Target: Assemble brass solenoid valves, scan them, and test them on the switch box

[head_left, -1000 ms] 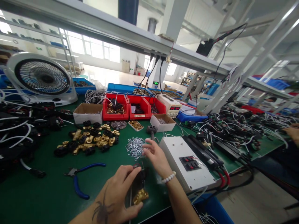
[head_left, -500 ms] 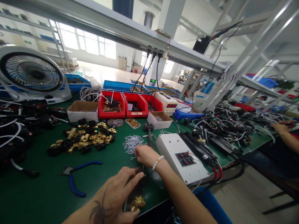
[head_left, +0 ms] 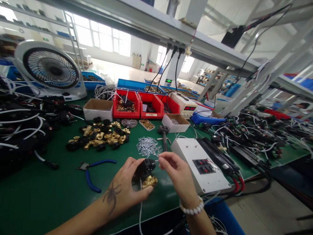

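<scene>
My left hand (head_left: 127, 186) grips a small valve assembly (head_left: 146, 174) with a black body and a brass fitting, and a white wire hangs down from it. My right hand (head_left: 176, 174) pinches a thin metal clip (head_left: 156, 159) at its fingertips, right against the black top of the assembly. Just behind both hands a pile of silver wire clips (head_left: 148, 147) lies on the green mat (head_left: 61, 195).
Blue-handled pliers (head_left: 94, 174) lie left of my hands. Brass and black fittings (head_left: 100, 137) are heaped behind them. A white switch box (head_left: 200, 164) stands to the right, a small hammer (head_left: 163, 135) beside it. Red bins (head_left: 137, 106), cardboard boxes and a fan (head_left: 52, 70) line the back.
My right hand came back from the clip pile with a clip and met the assembly. My left hand lifted the assembly higher and nearer to it. The view shifted.
</scene>
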Tool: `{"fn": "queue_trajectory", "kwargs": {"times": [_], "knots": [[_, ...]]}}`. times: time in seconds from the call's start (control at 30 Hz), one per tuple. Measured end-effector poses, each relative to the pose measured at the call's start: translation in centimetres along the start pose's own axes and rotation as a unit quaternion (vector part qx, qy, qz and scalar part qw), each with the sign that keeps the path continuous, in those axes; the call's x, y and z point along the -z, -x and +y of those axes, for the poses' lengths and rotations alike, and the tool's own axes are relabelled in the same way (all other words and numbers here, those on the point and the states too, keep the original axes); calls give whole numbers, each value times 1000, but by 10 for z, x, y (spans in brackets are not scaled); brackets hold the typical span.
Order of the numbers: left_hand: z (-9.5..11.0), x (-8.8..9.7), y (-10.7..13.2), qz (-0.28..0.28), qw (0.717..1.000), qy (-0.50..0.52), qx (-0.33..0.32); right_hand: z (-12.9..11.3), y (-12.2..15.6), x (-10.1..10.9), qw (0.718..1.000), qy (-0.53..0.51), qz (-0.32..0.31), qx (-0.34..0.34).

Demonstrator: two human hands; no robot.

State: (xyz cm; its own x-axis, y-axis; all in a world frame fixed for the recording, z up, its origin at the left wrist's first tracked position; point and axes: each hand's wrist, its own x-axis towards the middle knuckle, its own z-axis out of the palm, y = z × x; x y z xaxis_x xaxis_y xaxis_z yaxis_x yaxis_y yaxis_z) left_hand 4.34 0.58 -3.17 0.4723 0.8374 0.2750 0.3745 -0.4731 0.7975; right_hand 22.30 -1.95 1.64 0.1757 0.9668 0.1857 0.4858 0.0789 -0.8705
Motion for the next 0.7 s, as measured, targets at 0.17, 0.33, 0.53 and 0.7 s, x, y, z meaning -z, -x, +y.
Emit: {"fn": "queue_trajectory", "kwargs": {"times": [0.17,0.33,0.53,0.7], "knots": [[4,-1,3,-19,1000,9,-5,0,18,-12,993,-106,-34,-41],[8,4,2,-22,1000,-2,-11,2,19,-12,996,-70,-33,-33],[8,4,3,-26,999,-10,-18,-2,17,-4,997,-37,-69,-5],[8,6,2,-40,999,-18,-22,-4,15,-3,994,26,-66,79]]}}
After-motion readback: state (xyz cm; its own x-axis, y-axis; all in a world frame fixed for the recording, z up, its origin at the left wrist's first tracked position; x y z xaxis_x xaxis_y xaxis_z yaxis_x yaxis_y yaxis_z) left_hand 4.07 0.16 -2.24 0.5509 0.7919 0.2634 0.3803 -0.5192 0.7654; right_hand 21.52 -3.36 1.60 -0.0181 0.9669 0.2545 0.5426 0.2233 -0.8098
